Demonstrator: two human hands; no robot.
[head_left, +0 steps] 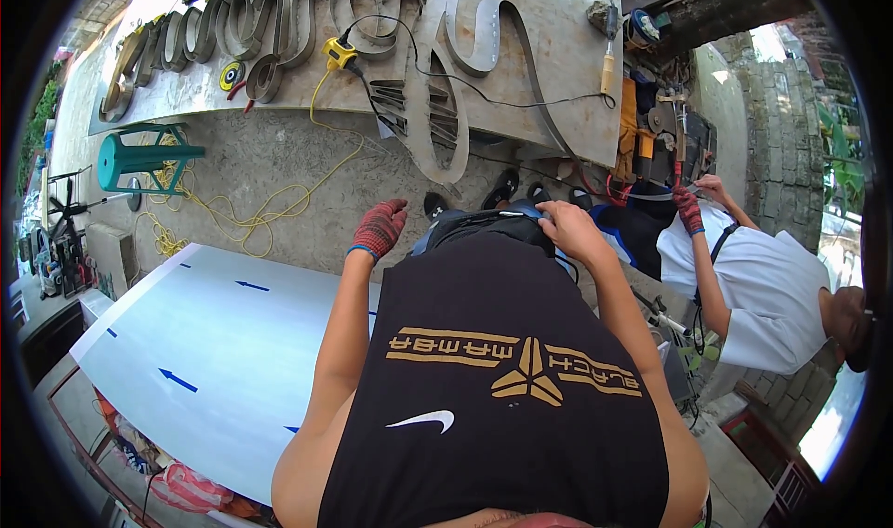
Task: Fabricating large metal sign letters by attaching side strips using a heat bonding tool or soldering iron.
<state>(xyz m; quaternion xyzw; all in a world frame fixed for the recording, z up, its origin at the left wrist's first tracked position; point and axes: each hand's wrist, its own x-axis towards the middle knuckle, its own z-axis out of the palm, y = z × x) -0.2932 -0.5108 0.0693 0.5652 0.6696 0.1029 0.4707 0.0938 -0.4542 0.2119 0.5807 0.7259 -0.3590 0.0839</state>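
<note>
My left hand [379, 228], in a red and dark knitted glove, hangs by my left hip with loosely bent fingers and nothing in it. My bare right hand [575, 234] rests against the right side of my waist, its fingers partly stretched over the dark trousers [491, 227]; no object shows in it. Ahead stands a metal-topped table [558, 91] with a long script shape of bent metal strip [298, 26] on it. The near looped piece [433, 147] reaches past the table edge. A yellow socket block [339, 54] with a black cord plugged in lies among the loops.
A green stool [139, 163] and tangled yellow cable [244, 219] are on the floor. At left rear lies a white sheet [233, 342] with blue arrows. A co-worker in a white shirt [763, 281] is close on my right, holding a thin strip. Tools [665, 123] crowd the right.
</note>
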